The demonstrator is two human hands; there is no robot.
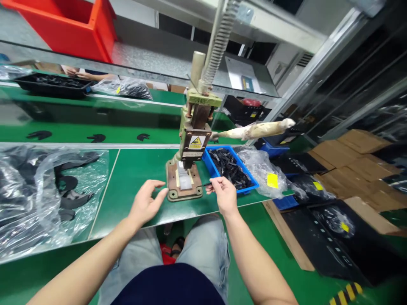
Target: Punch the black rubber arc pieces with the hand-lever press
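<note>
A thin black part [207, 184] is pinched in the right hand [225, 195], just right of the press [194, 142] base and near the blue tray [244, 165], which is filled with black pieces [227, 167]. The left hand [148, 202] is held half spread, nothing gripped, fingertips just beside the base's left edge; dark parts in a clear bag [44, 186] are laid farther left.
</note>
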